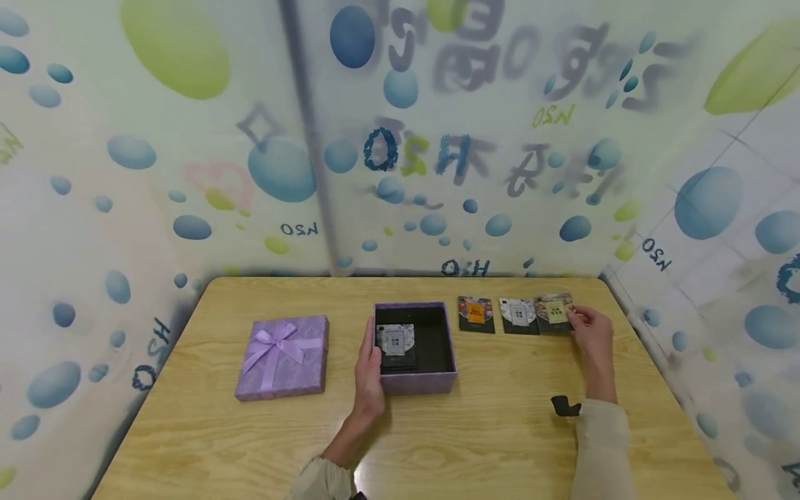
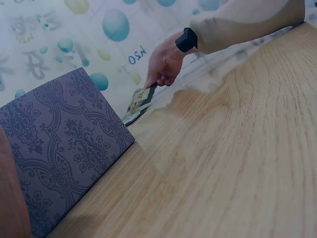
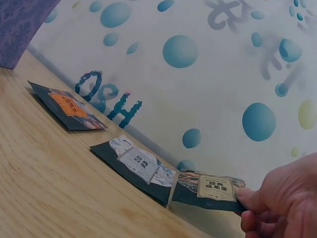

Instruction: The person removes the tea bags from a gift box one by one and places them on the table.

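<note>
Two hands: the right [image 1: 592,332] pinches one of three loose sachets [image 1: 553,312]; the left [image 1: 369,382], straight-fingered, touches one box [image 1: 417,384].

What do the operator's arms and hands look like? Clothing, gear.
The left hand and right hand wear no gloves. Left sleeve and right sleeve are long, plain, cream; the left looks gathered near the wrist. A small, blocky black device sits at the right wrist.

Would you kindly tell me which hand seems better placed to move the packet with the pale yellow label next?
Probably the right hand: it pinches the packet by its right edge, whereas the left hand is farther off, against the left side of the open purple box.
</note>
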Demonstrator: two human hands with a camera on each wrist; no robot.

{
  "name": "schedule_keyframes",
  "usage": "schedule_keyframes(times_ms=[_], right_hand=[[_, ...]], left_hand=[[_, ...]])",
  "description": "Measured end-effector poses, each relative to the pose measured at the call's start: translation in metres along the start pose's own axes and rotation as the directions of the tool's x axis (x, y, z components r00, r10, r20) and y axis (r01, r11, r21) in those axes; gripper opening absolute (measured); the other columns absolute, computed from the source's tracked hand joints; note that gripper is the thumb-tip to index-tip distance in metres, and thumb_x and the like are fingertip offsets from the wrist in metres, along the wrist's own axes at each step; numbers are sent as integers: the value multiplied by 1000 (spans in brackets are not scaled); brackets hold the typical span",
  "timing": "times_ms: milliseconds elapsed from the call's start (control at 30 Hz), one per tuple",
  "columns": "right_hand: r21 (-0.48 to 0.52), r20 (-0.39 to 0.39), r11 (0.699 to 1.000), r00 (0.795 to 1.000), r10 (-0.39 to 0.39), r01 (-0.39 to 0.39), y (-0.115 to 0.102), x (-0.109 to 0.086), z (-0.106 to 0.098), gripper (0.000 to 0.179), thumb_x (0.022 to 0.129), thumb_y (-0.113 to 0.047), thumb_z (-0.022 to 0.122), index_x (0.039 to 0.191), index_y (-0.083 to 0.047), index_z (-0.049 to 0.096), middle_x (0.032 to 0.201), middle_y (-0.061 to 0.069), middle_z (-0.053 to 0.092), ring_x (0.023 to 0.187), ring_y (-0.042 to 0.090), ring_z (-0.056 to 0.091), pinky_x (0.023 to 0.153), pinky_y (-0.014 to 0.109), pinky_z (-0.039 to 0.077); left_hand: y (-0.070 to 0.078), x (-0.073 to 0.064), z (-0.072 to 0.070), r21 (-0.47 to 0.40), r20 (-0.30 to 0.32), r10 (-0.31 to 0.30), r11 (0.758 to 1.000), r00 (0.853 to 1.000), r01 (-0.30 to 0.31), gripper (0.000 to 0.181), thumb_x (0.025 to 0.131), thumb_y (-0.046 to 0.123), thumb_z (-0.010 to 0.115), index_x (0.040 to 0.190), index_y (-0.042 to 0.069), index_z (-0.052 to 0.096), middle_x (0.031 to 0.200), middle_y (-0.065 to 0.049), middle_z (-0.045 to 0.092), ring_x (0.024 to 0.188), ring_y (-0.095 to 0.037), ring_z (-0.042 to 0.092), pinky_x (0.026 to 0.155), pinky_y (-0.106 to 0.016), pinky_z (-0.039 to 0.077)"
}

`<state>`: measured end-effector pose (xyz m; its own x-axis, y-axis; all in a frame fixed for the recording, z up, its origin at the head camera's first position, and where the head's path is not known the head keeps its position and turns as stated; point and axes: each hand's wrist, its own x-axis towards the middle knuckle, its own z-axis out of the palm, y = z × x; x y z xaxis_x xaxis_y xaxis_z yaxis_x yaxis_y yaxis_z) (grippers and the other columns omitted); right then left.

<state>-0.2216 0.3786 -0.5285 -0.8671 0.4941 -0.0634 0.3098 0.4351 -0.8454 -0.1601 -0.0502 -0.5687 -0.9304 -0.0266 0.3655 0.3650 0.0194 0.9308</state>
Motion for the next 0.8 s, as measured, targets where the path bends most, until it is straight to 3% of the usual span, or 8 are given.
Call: schedule_keyframes(times_ms=[300, 433, 567, 700, 800], right_hand=[[-34, -14, 999, 1000, 26, -26, 8, 0, -2, 43, 108, -16, 57, 144, 7, 57, 122, 26, 62, 72, 0, 55, 60, 15, 46], [-76, -41, 997, 999, 19, -22, 9, 0, -1, 42, 107, -16, 58, 142, 8, 59, 128, 32, 62, 88, 20, 64, 61, 16, 44], [-109, -66, 993, 997, 27, -34, 10, -1, -1, 43, 106, -14, 57, 142, 9, 57, 132, 36, 60, 112, 44, 62, 76, 31, 51], [-116, -50, 992, 998, 43, -48, 12, -1, 0, 45, 106, -13, 55, 144, 11, 52, 137, 39, 56, 125, 50, 56, 98, 56, 49], [-136, -33, 990, 999, 33, -37, 13, -1, 1, 46, 106, -12, 53, 144, 13, 50, 138, 41, 53, 128, 52, 53, 104, 61, 46]], left_hand=[[1, 0, 0, 3, 11, 7, 1000, 1000, -7, 55, 114, 13, 23, 167, 2, 14, 173, -16, 17, 159, -29, 12, 122, -15, 12], [0, 0, -1, -1, 9, 15, 1000, 1000, -15, 55, 114, 12, 23, 167, 4, 14, 172, -20, 17, 159, -30, 12, 122, -15, 12], [1, 0, 0, 1, 10, 14, 1000, 1000, -14, 55, 113, 12, 23, 168, 6, 15, 173, -17, 17, 159, -30, 13, 123, -16, 12], [2, 0, 0, 10, 10, 17, 1000, 1000, -17, 55, 113, 12, 23, 167, 3, 14, 173, -13, 18, 159, -30, 13, 123, -16, 12], [2, 0, 0, 16, 10, 30, 999, 1000, -30, 55, 113, 11, 24, 166, 0, 14, 173, -18, 17, 159, -33, 13, 122, -16, 12]])
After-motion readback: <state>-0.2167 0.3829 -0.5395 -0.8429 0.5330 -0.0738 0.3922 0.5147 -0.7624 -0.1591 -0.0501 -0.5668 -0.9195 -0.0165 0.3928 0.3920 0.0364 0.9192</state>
